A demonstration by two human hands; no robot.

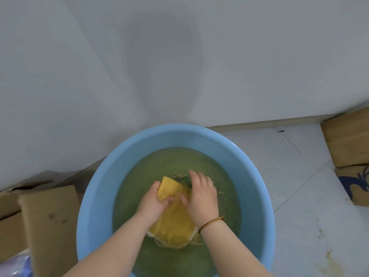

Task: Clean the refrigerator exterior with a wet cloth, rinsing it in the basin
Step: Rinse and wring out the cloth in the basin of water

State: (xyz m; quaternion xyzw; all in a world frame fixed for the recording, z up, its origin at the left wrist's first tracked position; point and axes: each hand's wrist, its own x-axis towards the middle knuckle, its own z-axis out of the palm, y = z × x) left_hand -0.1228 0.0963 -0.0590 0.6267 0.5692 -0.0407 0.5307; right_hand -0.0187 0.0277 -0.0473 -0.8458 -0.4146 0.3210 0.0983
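Mid-rinse: yellow cloth (pixel 175 222) sits in the murky water of the blue basin (pixel 95 196) on the floor, left hand (pixel 153 202) gripping a bunched fold, right hand (pixel 201 196) pressing down with spread fingers -- wringing and fridge wiping likely yet to come.

Tiled floor (pixel 299 196): blue basin (pixel 93 196) between left box (pixel 50 226), right boxes (pixel 347 140).

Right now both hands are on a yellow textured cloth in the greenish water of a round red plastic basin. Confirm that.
Wrong colour: the head view shows the round plastic basin is light blue, not red. The rest holds: left hand and right hand are on the yellow textured cloth in its greenish water.
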